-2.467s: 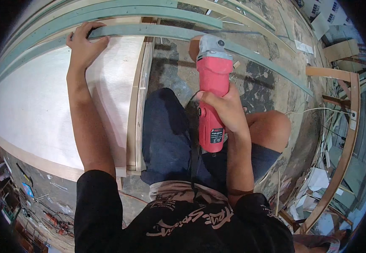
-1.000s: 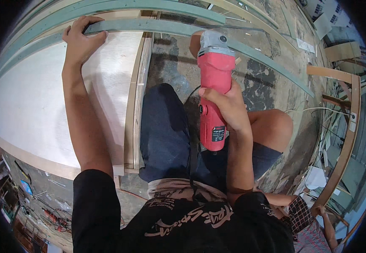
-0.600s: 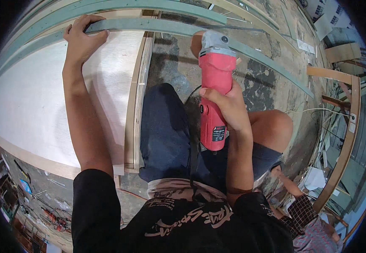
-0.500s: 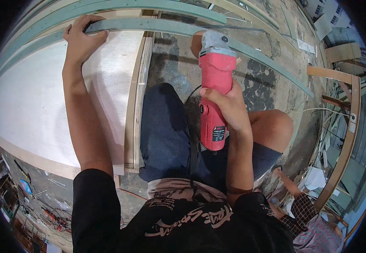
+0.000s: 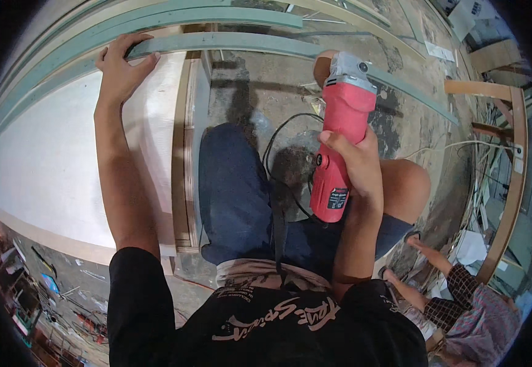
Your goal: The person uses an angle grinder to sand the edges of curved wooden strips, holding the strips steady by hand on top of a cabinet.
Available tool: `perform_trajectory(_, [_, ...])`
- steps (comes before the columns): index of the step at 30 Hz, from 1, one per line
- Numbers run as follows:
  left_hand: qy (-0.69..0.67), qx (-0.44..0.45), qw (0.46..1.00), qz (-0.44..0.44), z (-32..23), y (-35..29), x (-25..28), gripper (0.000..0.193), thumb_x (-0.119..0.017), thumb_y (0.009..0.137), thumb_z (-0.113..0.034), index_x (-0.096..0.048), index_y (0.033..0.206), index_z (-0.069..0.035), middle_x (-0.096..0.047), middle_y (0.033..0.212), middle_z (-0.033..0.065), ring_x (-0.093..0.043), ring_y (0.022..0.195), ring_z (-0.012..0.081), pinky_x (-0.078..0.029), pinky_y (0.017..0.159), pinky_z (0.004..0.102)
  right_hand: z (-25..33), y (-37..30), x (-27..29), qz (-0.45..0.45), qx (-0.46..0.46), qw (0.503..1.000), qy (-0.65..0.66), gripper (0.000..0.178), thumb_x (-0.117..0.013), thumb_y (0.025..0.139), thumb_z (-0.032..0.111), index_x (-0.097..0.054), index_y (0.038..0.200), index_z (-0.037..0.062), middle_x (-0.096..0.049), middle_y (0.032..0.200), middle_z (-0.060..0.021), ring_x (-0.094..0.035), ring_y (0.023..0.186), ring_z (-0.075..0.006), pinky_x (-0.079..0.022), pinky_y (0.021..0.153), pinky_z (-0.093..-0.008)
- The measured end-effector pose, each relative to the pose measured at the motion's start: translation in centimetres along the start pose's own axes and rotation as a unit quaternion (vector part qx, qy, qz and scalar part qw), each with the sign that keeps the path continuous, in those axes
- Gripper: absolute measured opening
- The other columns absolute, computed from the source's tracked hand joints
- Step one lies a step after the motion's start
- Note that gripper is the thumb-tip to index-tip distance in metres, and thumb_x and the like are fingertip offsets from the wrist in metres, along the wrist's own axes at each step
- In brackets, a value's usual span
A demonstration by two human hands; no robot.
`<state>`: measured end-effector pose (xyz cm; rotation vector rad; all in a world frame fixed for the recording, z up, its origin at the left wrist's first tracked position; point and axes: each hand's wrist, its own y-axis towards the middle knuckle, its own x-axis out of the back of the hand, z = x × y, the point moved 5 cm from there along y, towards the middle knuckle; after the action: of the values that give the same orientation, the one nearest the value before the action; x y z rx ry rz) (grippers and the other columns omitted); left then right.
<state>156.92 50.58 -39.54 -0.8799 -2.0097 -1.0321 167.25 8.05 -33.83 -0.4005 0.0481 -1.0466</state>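
My right hand (image 5: 362, 160) is wrapped round the body of a red angle grinder (image 5: 347, 113) with a grey metal head. Its brown disc (image 5: 322, 67) is held at a long, thin green wooden strip (image 5: 241, 41); whether they touch, I cannot tell. At the far left, my left hand (image 5: 122, 68) grips the same strip, fingers over its far side and thumb on the near side. Under that hand lies a large white-faced panel (image 5: 64, 165) on a wooden frame. A black cord (image 5: 268, 150) loops on the floor beside the grinder.
More green strips (image 5: 156, 19) lie beyond the first. A wooden frame (image 5: 516, 153) stands at the right among scraps and boards. Another person's bare legs (image 5: 428, 254) and checked shorts show at lower right. Tools and clutter (image 5: 52, 281) lie at lower left.
The grinder and my right hand have moved right along the green strip. My left hand keeps its grip on the strip. More of the other person shows at lower right.
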Motion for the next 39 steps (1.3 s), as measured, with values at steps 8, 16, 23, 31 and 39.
perform_trajectory(8, [-0.006,-0.05,0.999,0.002,-3.2,0.4,-2.7,0.043,-0.08,0.082,-0.041,-0.072,0.118,-0.018,-0.067,0.117,0.0024,-0.058,0.121,0.0223,-0.015,0.115,0.0488,-0.3,-0.1,0.3,-0.018,0.014,1.0,0.015,0.031,-0.079,0.08,0.012,-0.061,0.104,0.0023,-0.064,0.084,-0.0025,-0.063,0.07,-0.0114,-0.051,0.063,-0.0292])
perform_trajectory(16, [-0.027,-0.061,0.998,0.011,-8.0,0.3,-4.2,0.049,-0.08,0.081,-0.048,-0.072,0.12,-0.019,-0.069,0.115,0.0037,-0.059,0.119,0.0249,-0.021,0.112,0.05,-0.3,0.8,-3.6,0.069,0.012,0.997,0.037,0.035,-0.079,0.08,0.008,-0.059,0.108,0.0029,-0.063,0.087,-0.0019,-0.062,0.072,-0.0111,-0.051,0.066,-0.0295])
perform_trajectory(23, [-0.046,-0.114,0.991,-0.054,-6.3,0.6,-1.5,0.058,-0.086,0.076,-0.04,-0.07,0.124,-0.01,-0.069,0.119,0.0108,-0.064,0.115,0.0287,-0.048,0.098,0.0448,-0.3,1.5,-5.1,0.082,-0.012,0.995,0.047,0.034,-0.077,0.081,0.006,-0.057,0.109,0.0023,-0.064,0.085,-0.0034,-0.063,0.067,-0.0127,-0.052,0.061,-0.0299])
perform_trajectory(31, [-0.085,-0.202,0.94,-0.26,-5.0,0.5,0.7,0.022,-0.074,0.089,-0.022,-0.076,0.104,-0.007,-0.075,0.101,0.012,-0.071,0.099,0.0261,-0.054,0.087,0.0354,0.0,1.7,-5.5,0.086,-0.01,0.995,0.054,0.033,-0.077,0.082,0.006,-0.057,0.108,0.0014,-0.064,0.083,-0.0046,-0.064,0.061,-0.014,-0.052,0.057,-0.0301])
perform_trajectory(39, [-0.023,0.092,0.97,-0.223,7.0,-0.6,3.3,0.029,-0.055,0.097,-0.028,-0.077,0.101,-0.01,-0.075,0.099,0.0104,-0.068,0.1,0.0279,-0.043,0.1,0.0396,0.3,1.9,-5.7,0.096,-0.009,0.995,0.04,0.032,-0.076,0.082,0.006,-0.058,0.108,0.0019,-0.064,0.082,-0.004,-0.064,0.062,-0.0133,-0.052,0.057,-0.0297])
